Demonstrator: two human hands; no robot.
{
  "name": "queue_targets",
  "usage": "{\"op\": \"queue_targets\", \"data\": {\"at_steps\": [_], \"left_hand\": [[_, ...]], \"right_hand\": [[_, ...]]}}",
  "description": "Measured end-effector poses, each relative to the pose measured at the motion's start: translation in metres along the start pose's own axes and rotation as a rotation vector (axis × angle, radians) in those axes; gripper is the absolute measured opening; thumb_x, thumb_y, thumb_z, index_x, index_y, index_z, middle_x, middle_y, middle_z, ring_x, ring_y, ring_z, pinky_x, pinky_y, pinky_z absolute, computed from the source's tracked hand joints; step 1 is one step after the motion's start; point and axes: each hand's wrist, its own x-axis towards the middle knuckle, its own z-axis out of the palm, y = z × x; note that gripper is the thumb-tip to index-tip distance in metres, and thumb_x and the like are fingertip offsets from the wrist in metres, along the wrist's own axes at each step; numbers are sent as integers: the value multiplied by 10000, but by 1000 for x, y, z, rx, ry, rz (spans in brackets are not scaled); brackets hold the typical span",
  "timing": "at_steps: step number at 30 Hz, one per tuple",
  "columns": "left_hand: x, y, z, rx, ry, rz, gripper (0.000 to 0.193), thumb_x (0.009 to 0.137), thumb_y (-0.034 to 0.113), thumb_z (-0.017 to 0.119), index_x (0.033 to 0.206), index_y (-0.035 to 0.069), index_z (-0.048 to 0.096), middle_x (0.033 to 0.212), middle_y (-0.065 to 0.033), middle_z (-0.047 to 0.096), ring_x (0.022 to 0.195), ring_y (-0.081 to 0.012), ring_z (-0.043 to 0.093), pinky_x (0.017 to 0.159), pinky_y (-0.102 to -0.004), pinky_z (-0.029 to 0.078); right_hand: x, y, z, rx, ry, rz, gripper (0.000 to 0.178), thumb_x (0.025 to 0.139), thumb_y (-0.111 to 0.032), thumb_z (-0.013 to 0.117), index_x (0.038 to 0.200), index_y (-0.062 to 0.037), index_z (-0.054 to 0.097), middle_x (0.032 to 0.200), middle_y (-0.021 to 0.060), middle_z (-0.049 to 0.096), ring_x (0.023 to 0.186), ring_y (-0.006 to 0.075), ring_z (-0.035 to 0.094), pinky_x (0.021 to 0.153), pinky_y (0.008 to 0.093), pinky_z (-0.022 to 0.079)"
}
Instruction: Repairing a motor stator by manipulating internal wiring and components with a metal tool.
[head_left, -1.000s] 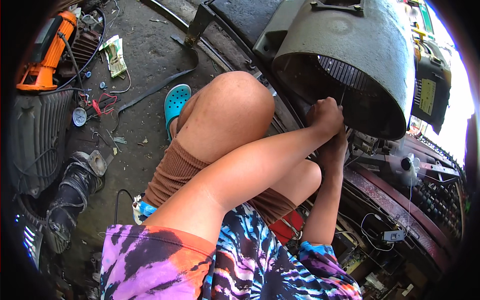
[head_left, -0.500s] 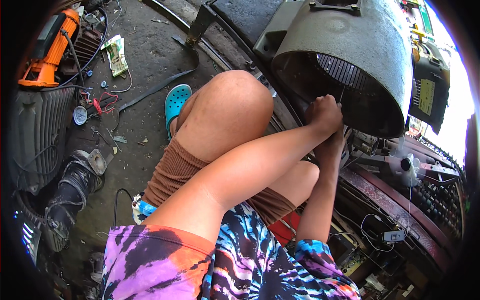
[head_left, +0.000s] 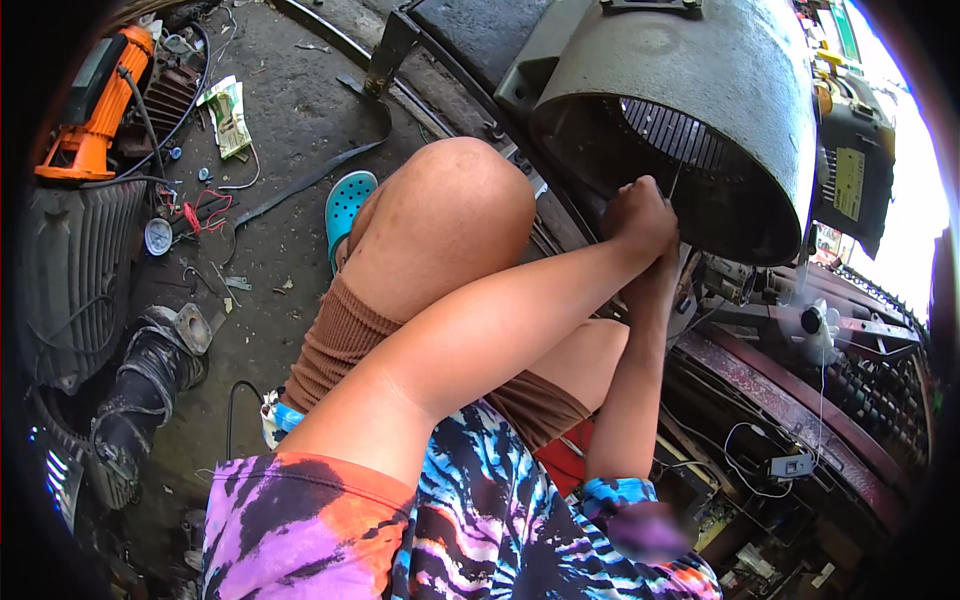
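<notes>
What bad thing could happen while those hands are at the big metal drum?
Both the left hand and the right hand are at the rim of the grey motor housing, close to its fan slats; fingers might get scraped or pinched. Loose wires below could snag an arm.

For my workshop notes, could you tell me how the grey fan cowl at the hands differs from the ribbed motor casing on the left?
The fan cowl is smooth, light grey and open-mouthed; the ribbed motor casing is finned, darker and lies on the floor. Both hands, left hand and right hand, meet at the cowl's rim.
</notes>
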Motion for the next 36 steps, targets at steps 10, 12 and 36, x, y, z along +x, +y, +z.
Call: {"op": "queue_targets", "data": {"at_steps": [10, 12, 36], "left_hand": [[-5, -8, 3, 5, -39, 11, 210, 877, 211, 598, 950, 26, 665, 945, -195, 713, 863, -407, 682, 771, -491, 544], [-5, -9, 6, -31, 31, 13, 220, 863, 218, 599, 944, 27, 670, 949, -196, 713, 874, -406, 680, 776, -488, 543], [-14, -6, 3, 44, 83, 236, 227, 829, 183, 581, 963, 12, 645, 959, -198, 696, 889, -396, 661, 821, -461, 520]], "right_hand": [[17, 20, -30, -501, 38, -325, 355, 953, -223, 614, 1249, -28, 602, 1031, 141, 718, 860, 261, 688, 709, 359, 532], [16, 19, -10, -253, 152, -203, 345, 944, -220, 618, 1233, -32, 612, 1016, 153, 717, 839, 276, 685, 698, 370, 533], [-116, 23, -5, -619, 171, 192, 207, 1012, -225, 577, 1003, -18, 586, 757, 100, 613, 642, 212, 566, 590, 325, 443]]}}
